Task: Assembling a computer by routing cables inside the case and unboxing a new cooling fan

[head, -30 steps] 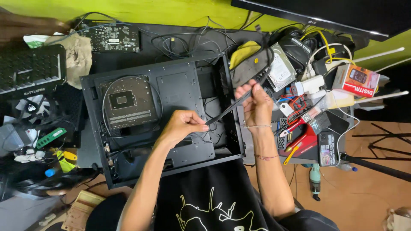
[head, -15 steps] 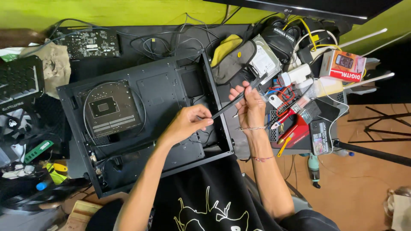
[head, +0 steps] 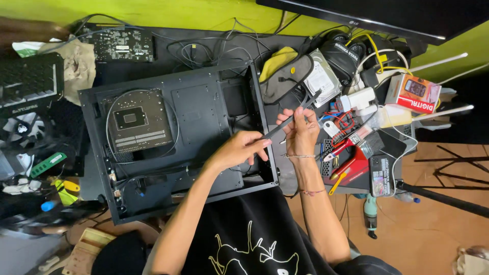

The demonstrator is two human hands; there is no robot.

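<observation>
An open black computer case (head: 198, 102) lies flat on the desk, with a square board (head: 135, 125) ringed by a thin cable mounted in its left half. My left hand (head: 239, 150) is over the case's right edge and pinches the lower end of a thin black strip (head: 293, 116), like a cable tie. My right hand (head: 300, 130) grips the same strip higher up, just right of the case. The strip runs slanted up to the right between both hands.
A graphics card (head: 117, 43) and tangled cables lie at the back. A hard drive (head: 321, 79), chargers, a red box (head: 412, 94), pliers (head: 346, 153) and a phone (head: 382, 175) crowd the right. Fans and small parts fill the left edge.
The view has shifted slightly. Both hands keep hold of the strip, and they have moved a little lower and to the right over the case's edge.
</observation>
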